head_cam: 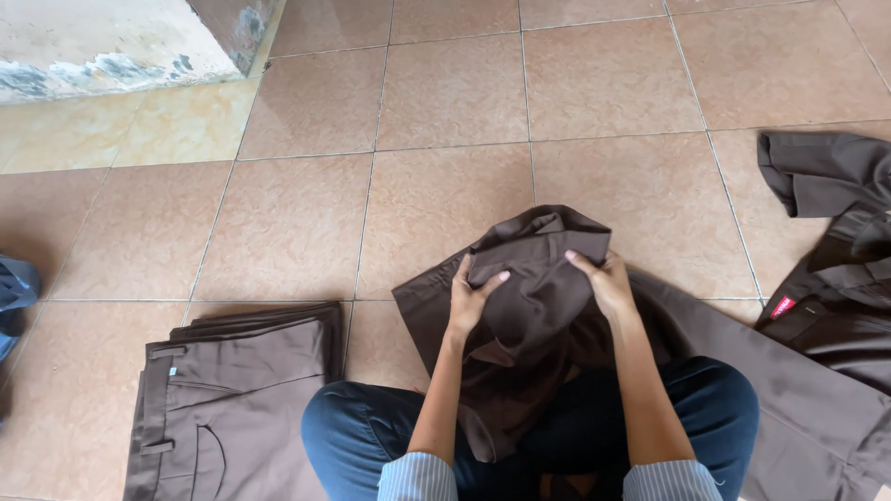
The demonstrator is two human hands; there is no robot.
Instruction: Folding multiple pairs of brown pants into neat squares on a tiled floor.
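Note:
I sit cross-legged on a tiled floor in dark blue trousers (362,436). My left hand (469,297) and my right hand (603,278) both grip the bunched top of a dark brown garment (534,306) held up in front of my lap. Its lower part hangs between my forearms, and one long part (789,390) trails flat over the floor to my right.
A folded stack of brown trousers (232,408) lies at my left knee. More dark brown clothing (835,241) with a small red tag sits at the right edge. A blue cloth (14,297) shows at the far left. A worn concrete step (102,42) rises at the top left.

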